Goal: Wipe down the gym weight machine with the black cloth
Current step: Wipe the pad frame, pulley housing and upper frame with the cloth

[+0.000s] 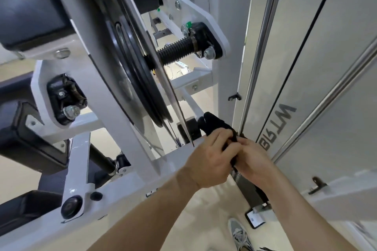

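Black cloth gripped in both hands at the foot of the weight machine's upright.

In the head view, the black cloth (pixel 212 124) is seen bunched up, just beside the white frame of the gym weight machine (pixel 122 128) and close to the grey side panel (pixel 326 67), which is marked with dark lettering. The left hand (pixel 208 159) is curled round one side of the cloth. The right hand (pixel 254 162) is closed on the other side, so that a strip of fabric is pinched between the two hands. A large black pulley (pixel 138 79) and a threaded black shaft (pixel 175 49) are seen above the hands, and black pads (pixel 30 6) at upper left. Chrome guide rods (pixel 263 47) run along the panel. A grey shoe (pixel 240 234) is visible on the pale floor (pixel 204 210) below.
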Tool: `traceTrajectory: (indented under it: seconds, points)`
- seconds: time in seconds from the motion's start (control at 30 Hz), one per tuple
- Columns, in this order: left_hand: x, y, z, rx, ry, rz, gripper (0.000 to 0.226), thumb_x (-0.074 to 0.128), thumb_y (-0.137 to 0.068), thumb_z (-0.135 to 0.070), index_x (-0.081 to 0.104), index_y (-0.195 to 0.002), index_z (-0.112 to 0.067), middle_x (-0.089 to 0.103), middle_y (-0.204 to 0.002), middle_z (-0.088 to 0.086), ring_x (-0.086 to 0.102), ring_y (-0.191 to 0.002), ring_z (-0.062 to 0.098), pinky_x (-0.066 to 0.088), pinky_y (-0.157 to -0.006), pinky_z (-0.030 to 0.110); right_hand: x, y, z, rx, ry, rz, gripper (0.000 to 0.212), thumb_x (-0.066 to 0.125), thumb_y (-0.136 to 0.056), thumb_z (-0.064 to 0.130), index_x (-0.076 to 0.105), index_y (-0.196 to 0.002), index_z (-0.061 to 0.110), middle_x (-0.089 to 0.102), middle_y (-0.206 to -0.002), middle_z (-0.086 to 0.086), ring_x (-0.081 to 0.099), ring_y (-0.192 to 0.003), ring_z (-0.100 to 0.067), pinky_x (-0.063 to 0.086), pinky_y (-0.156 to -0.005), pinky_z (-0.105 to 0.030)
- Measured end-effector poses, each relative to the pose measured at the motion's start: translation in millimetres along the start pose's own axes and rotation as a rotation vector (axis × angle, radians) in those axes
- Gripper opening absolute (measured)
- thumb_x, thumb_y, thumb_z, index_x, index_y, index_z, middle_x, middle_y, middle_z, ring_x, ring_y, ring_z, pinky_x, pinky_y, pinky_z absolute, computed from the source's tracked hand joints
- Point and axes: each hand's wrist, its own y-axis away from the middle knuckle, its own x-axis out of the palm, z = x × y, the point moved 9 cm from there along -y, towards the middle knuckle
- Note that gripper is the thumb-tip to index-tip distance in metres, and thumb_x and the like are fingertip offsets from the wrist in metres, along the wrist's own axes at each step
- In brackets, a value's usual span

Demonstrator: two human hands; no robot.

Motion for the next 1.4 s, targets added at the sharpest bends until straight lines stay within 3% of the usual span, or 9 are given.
traceTrajectory:
  seconds: [0.17, 0.37, 0.43, 0.63, 0.77, 0.9, 1.03, 1.23, 1.4]
  points:
    - [20, 42, -2, -0.233, -0.191, 0.168, 0.055, 0.062, -0.079, -0.012, 0.054, -0.134, -0.008, 0.054, -0.137, 0.01, 0.046, -0.13, 0.024, 0.038, -0.111, 0.036, 3, 16, 8, -0.198, 0.191, -0.153, 0.031, 0.047, -0.099, 0.003, 0.067, -0.118, 0.018, 0.072, -0.111, -0.01, 0.068, -0.103, -0.02, 0.051, -0.092, -0.033]
    - [9, 110, 5, -0.38, -0.306, 0.217, 0.052, 0.045, -0.08, -0.011, 0.058, -0.129, -0.002, 0.057, -0.135, 0.015, 0.049, -0.13, 0.03, 0.042, -0.107, 0.045, 82, 41, -13, -0.742, 1.307, -0.083, 0.051, 0.041, -0.095, 0.004, 0.046, -0.143, 0.021, 0.043, -0.149, 0.006, 0.03, -0.139, -0.024, 0.027, -0.117, -0.035]
    - [-1, 139, 9, -0.487, -0.271, 0.201, 0.058, 0.048, -0.075, -0.007, 0.053, -0.132, -0.004, 0.059, -0.13, 0.015, 0.053, -0.123, 0.032, 0.047, -0.102, 0.044, 87, 50, -20, -0.769, 1.542, -0.194, 0.048, 0.051, -0.093, 0.012, 0.05, -0.14, 0.021, 0.046, -0.146, 0.006, 0.027, -0.139, -0.034, 0.037, -0.111, -0.046]
    - [-48, 153, 14, -0.725, -0.031, -0.124, 0.062, 0.06, -0.079, -0.005, 0.045, -0.139, -0.004, 0.048, -0.137, 0.012, 0.044, -0.121, 0.023, 0.045, -0.097, 0.031, 128, 61, -27, -0.924, 1.7, -0.185, 0.054, 0.075, -0.076, 0.022, 0.06, -0.128, 0.02, 0.062, -0.117, 0.0, 0.054, -0.107, -0.026, 0.052, -0.076, -0.039]
    - [-30, 130, 18, -0.637, -0.229, 0.097, 0.067, 0.051, -0.075, -0.008, 0.045, -0.142, -0.006, 0.044, -0.147, 0.01, 0.051, -0.111, 0.032, 0.05, -0.077, 0.039, 85, 40, -2, -0.794, 1.775, -0.351, 0.062, 0.066, -0.079, 0.012, 0.05, -0.139, 0.019, 0.053, -0.11, -0.009, 0.054, -0.092, -0.029, 0.052, -0.07, -0.042]
    - [-20, 114, 15, -0.585, -0.391, 0.154, 0.068, 0.067, -0.066, -0.013, 0.057, -0.133, -0.006, 0.057, -0.134, 0.01, 0.057, -0.1, 0.029, 0.049, -0.066, 0.037, 29, 19, 33, -0.476, 1.546, -0.396, 0.041, 0.045, -0.094, 0.01, 0.052, -0.135, 0.01, 0.047, -0.115, -0.014, 0.056, -0.096, -0.032, 0.05, -0.08, -0.038]
    - [-31, 131, 26, -0.659, -0.479, 0.117, 0.064, 0.083, -0.065, -0.025, 0.063, -0.122, -0.006, 0.063, -0.116, 0.007, 0.056, -0.086, 0.026, 0.045, -0.059, 0.035, 97, 40, -17, -0.674, 1.675, -0.142, 0.05, 0.045, -0.094, 0.007, 0.041, -0.145, 0.009, 0.046, -0.119, -0.009, 0.051, -0.098, -0.026, 0.047, -0.086, -0.032]
    - [-39, 174, 28, -0.659, -0.564, 0.129, 0.058, 0.06, -0.074, -0.012, 0.055, -0.131, -0.004, 0.055, -0.133, 0.012, 0.057, -0.097, 0.029, 0.051, -0.069, 0.037, 139, 53, -70, -0.583, 1.349, 0.055, 0.064, 0.043, -0.099, 0.013, 0.015, -0.156, 0.019, 0.048, -0.122, -0.004, 0.058, -0.1, -0.022, 0.043, -0.082, -0.026]
    - [-58, 174, 29, -0.797, -0.45, 0.087, 0.046, 0.051, -0.079, -0.022, 0.06, -0.123, -0.015, 0.057, -0.121, 0.004, 0.053, -0.094, 0.025, 0.048, -0.067, 0.033, 107, 43, -52, -0.371, 0.735, 0.021, 0.036, 0.053, -0.096, 0.013, 0.065, -0.12, 0.037, 0.069, -0.09, 0.009, 0.065, -0.085, -0.015, 0.052, -0.075, -0.028]
